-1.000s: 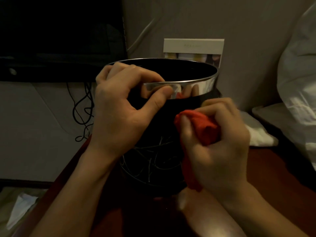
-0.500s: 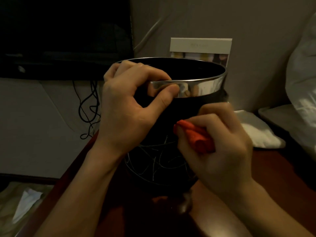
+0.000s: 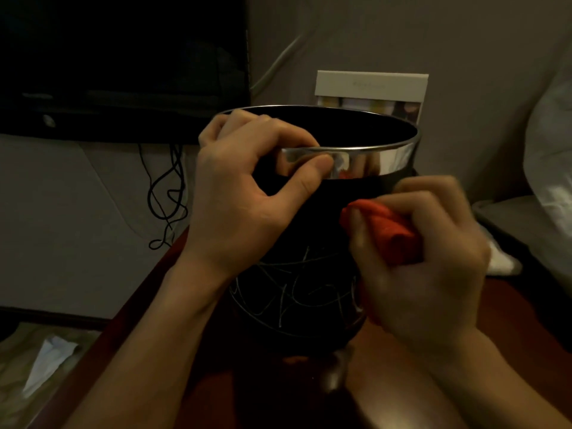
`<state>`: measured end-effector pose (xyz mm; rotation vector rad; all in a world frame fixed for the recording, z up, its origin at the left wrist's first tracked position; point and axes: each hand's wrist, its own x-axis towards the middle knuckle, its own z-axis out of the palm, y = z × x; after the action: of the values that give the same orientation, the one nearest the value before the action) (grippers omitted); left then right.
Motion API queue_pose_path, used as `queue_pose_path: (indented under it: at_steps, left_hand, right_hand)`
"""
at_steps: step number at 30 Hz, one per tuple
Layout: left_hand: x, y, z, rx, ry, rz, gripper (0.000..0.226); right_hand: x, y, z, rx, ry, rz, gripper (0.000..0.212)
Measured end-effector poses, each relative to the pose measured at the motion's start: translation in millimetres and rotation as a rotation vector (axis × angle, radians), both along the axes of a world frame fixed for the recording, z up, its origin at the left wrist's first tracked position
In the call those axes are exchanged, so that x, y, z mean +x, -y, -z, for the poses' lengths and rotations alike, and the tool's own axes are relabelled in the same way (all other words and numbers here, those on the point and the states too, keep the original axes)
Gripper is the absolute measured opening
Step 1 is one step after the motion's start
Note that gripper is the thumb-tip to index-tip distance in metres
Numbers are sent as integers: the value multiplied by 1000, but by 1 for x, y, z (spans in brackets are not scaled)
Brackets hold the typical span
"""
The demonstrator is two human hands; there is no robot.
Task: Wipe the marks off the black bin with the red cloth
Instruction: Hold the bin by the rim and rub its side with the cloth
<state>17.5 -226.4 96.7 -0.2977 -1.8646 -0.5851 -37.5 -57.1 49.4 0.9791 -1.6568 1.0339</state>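
Black bin: standing upright on the dark reddish tabletop, close in front of the person, its mouth ringed by a shiny metal rim.

Left hand: steadying the bin at the top; the grip is pinching the metal rim, thumb pressing on the outside, fingers hooking over the edge.

Right hand: working on the bin's right side below the rim; the grip is bunching the red cloth tightly in a closed fist and pressing it against the black wall. The hand is blurring, which suggests it is rubbing.

Marks: thin pale scribbles are showing across the lower front of the bin, crossing one another in a tangle.

Upper wall: the band between rim and scribbles is looking plain black, though the dim light is making it hard to say whether it is clean.

Progress: judging by this, the wiping is under way but far from finished; the cloth is sitting above and beside the scribbles, not on them.

Left to do: bringing the cloth down over the lower front, and probably turning the bin to check the hidden far side.
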Motion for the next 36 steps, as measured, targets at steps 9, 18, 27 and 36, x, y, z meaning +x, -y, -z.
queue_pose_path:
  at_steps: [9, 18, 27, 36]
  left_hand:
    - [3, -5, -3, 14, 10, -28, 7]
    - [0, -28, 3, -61, 28, -103, 19]
    - [3, 10, -2, 123, 59, 77, 10]
    - [0, 13, 0, 115, 51, 79, 9]
  right_hand:
    - [-3, -1, 3, -57, 64, -75, 17]
    - [-3, -4, 2, -17, 100, -128, 15]
    - [-6, -16, -17, -168, 35, -54, 15]
    - [5, 6, 11, 72, 51, -113, 20]
